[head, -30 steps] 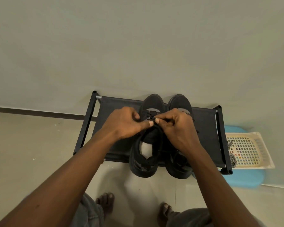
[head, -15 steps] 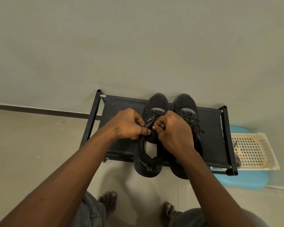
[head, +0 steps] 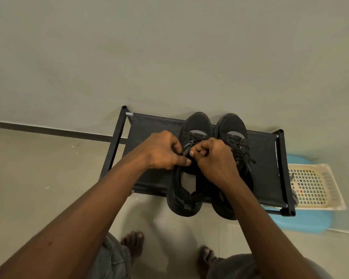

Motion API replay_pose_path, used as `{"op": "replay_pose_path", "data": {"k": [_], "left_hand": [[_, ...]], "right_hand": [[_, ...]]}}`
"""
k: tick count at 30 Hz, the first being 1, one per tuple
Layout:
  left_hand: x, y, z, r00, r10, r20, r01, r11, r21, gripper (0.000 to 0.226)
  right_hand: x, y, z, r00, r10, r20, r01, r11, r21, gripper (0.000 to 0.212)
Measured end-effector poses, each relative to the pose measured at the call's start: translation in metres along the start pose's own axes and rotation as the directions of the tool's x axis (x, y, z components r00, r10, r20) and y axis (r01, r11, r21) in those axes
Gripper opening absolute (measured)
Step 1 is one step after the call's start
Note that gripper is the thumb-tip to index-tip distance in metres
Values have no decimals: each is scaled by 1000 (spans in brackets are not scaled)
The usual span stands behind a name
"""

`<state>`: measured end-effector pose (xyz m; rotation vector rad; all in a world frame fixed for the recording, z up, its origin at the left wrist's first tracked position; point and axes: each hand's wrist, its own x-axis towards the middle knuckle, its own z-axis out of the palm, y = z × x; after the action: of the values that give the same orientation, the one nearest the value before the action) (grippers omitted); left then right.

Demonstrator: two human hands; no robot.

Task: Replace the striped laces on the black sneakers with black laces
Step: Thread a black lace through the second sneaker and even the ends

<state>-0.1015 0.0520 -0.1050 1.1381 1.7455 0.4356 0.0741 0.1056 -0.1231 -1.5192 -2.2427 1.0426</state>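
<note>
Two black sneakers stand side by side on a low black shoe rack (head: 149, 127), toes toward the wall. The left sneaker (head: 195, 125) has a black lace (head: 196, 137) threaded across its upper eyelets. My left hand (head: 161, 151) and my right hand (head: 214, 158) meet over its tongue, each pinching the black lace with curled fingers. The right sneaker (head: 233, 127) carries black laces (head: 242, 150) with a loose end trailing to the right. A striped lace (head: 295, 195) hangs at the rack's right edge.
A cream plastic basket (head: 318, 188) lies on a light blue lid (head: 302, 222) right of the rack. The wall rises directly behind the rack. My bare feet (head: 132, 243) stand on the tiled floor in front of it.
Both hands have drawn slightly toward me along the left sneaker while staying pinched on the lace. The view has shifted a little to the left, so the rack sits further right.
</note>
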Motion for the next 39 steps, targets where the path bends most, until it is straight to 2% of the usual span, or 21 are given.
{"op": "replay_pose_path", "data": {"k": [3, 8, 11, 13, 16, 21, 23, 28, 33, 36, 39], "left_hand": [[0, -2, -2, 1000, -10, 30, 11, 999, -43, 37], [-1, -1, -5, 998, -11, 63, 16, 997, -78, 41], [-1, -4, -5, 997, 22, 68, -19, 999, -40, 37], [-1, -5, -6, 996, 49, 78, -49, 999, -9, 25], [-2, -7, -7, 996, 51, 71, -48, 998, -45, 18], [3, -4, 1, 983, 127, -133, -130, 991, -13, 9], [7, -2, 3, 975, 154, -161, -152, 988, 21, 9], [10, -2, -1, 981, 160, -106, -160, 987, 5, 5], [11, -1, -3, 983, 165, -77, -165, 986, 5, 7], [11, -2, -4, 985, 160, -57, -161, 987, -9, 7], [12, -4, -4, 987, 157, -45, -158, 987, -19, 5]], "right_hand": [[1, 1, -6, 997, -36, 68, 39, 998, -43, 12], [-2, -1, 4, 994, -103, -46, 93, 977, -190, 11], [-2, -1, 8, 996, -35, -86, 25, 993, -118, 6], [-1, 1, 10, 996, 1, -86, -4, 999, -44, 5], [-1, 1, 8, 997, 27, -67, -24, 999, 44, 9], [0, 3, 5, 999, 39, -26, -37, 996, 83, 10], [0, 3, 4, 999, 42, -25, -40, 996, 81, 7], [-2, 3, 3, 999, 37, -27, -34, 994, 105, 11], [0, 3, 4, 998, 43, -45, -42, 999, 32, 3], [-1, 4, 3, 999, 36, 13, -37, 999, 38, 14], [-2, 4, 7, 998, 10, -55, -11, 1000, -26, 18]]}}
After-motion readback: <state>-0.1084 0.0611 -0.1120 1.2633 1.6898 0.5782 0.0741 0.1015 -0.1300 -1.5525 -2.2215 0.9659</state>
